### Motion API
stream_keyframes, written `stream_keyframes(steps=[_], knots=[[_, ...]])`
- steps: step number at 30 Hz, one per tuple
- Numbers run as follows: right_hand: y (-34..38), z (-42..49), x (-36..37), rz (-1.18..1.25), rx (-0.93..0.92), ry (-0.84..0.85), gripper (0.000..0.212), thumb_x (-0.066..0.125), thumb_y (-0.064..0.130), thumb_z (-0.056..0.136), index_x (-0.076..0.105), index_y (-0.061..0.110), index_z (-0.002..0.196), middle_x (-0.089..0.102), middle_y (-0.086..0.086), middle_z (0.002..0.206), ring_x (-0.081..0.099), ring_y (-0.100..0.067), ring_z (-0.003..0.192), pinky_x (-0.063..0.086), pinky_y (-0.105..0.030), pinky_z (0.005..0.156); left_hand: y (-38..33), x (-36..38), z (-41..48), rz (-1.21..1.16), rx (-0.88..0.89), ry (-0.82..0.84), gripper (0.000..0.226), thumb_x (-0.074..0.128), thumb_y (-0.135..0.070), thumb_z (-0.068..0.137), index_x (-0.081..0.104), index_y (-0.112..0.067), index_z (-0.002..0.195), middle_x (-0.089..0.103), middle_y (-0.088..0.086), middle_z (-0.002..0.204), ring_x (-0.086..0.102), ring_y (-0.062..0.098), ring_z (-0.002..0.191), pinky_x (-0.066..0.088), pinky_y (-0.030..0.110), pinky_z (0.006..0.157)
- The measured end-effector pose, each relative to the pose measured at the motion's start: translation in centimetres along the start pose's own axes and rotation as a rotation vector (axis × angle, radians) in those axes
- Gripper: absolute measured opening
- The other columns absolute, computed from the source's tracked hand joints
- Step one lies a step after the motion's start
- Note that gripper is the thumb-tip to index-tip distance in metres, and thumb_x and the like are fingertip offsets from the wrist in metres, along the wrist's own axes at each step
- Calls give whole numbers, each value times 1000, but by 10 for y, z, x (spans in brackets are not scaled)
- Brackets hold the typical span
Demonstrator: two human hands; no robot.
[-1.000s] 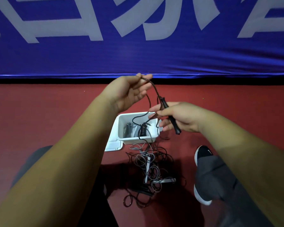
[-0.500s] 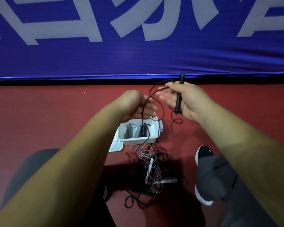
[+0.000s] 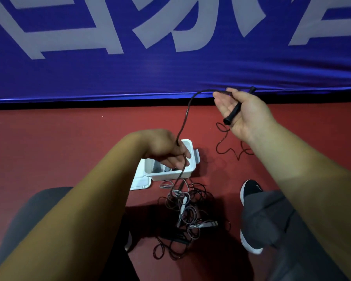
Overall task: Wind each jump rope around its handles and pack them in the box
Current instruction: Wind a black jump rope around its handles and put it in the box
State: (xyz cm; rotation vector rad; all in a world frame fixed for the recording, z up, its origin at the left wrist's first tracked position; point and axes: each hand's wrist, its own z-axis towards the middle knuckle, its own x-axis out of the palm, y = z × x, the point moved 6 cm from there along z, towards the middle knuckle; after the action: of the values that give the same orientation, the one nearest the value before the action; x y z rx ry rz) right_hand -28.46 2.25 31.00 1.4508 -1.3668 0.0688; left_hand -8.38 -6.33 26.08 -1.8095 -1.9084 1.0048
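Red floor (image 3: pixel 49 138), viewed from above. Nearest the viewer, just in front of the white box (image 3: pixel 168 176), lies a loose tangle of jump ropes (image 3: pixel 182 207), grey and dark cords mixed with pale handles. A black shoe (image 3: pixel 250 189) stands to the right of the box; a white lid (image 3: pixel 141 182) lies flat against its left side. The left hand (image 3: pixel 164 147) hovers directly over the box, fingers curled round the black cord (image 3: pixel 187 110), which drops past the box into the tangle. What lies in the box appears to be wound rope, though the hand hides most of it. Beyond the box and to its right, the raised right hand (image 3: pixel 249 116) holds the black handle (image 3: pixel 232 111) across its palm. Behind the box hangs a blue banner (image 3: pixel 170 74).
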Motion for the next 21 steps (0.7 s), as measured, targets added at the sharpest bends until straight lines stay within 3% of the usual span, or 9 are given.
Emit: stream_keyframes(steps=[2,5,7,10,12,16,21], knots=[[-10,5,-8,-143,58,-33,20,47,14,113,62,1,117,75,-25,116,80,-29,87,66,-36,68,-13,-7,-9,-194,77,-12,29,46,-18,113,66,1,122,78,16,111,76,21,96,64,28,77],[-29,7,-24,-513,196,-69,27,47,17,112,60,8,134,75,-15,111,77,-25,85,65,-36,63,-28,-20,-18,-503,158,-87,26,47,-15,112,67,1,118,77,21,112,78,22,95,65,30,79],[-43,0,-31,-798,306,-28,28,49,14,109,64,14,134,76,-7,111,76,-24,91,64,-37,73,-33,-27,-20,-671,167,-129,25,45,-13,111,67,0,113,78,18,102,79,17,84,65,27,69],[-64,-13,-33,-1064,393,98,36,51,5,102,71,23,126,78,2,117,75,-24,105,63,-37,82,-39,-30,-21,-954,201,-136,28,38,-7,112,63,4,106,78,20,92,79,20,78,63,27,74],[-76,-17,-28,-1114,384,181,37,54,2,97,75,26,117,80,8,117,74,-21,106,62,-34,79,-42,-36,-23,-1129,260,-161,27,36,0,111,60,11,106,77,25,93,80,27,81,64,27,76],[-93,-24,-10,-1102,311,389,40,58,2,98,77,32,117,79,16,117,70,-14,105,52,-37,100,-42,-54,-31,-1334,371,-263,22,38,12,106,52,21,120,70,35,111,78,38,92,65,32,78],[-101,-32,3,-1081,188,520,16,57,15,110,71,18,117,80,-2,116,75,-17,98,57,-31,89,-25,-77,-35,-1464,440,-394,32,32,19,99,42,28,128,57,44,124,72,45,106,65,38,83]])
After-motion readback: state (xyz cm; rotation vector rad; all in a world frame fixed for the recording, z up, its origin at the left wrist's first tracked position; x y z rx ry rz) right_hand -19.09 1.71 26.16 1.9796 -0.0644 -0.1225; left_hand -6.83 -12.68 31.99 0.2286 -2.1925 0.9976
